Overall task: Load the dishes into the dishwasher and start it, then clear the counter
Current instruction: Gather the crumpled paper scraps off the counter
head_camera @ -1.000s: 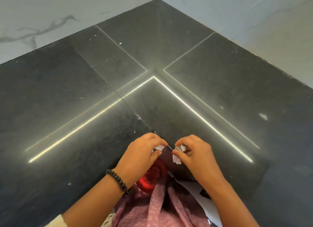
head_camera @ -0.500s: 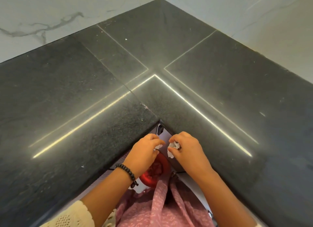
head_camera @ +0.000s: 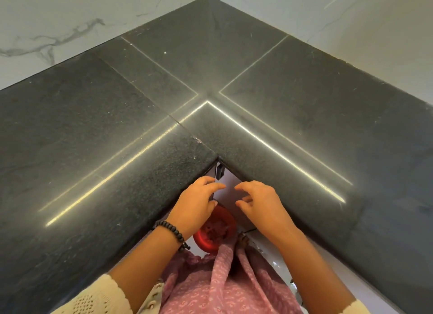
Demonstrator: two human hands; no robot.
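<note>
Dark counter (head_camera: 293,107): L-shaped, meeting marble walls (head_camera: 58,20) at the far corner, thin light streaks across its top. My left hand (head_camera: 195,202): over the inner corner edge, fingers loosely spread, holding nothing. My right hand (head_camera: 259,202): just beside it, apart, fingers curled and parted, holding nothing. Red bin (head_camera: 214,231): below both hands, contents crumpled. Bead bracelet (head_camera: 173,231): on my left wrist.

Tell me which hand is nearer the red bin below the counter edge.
Left. The left hand sits right above the red bin, overlapping its rim in view; the right hand is off to its right, apart.
</note>
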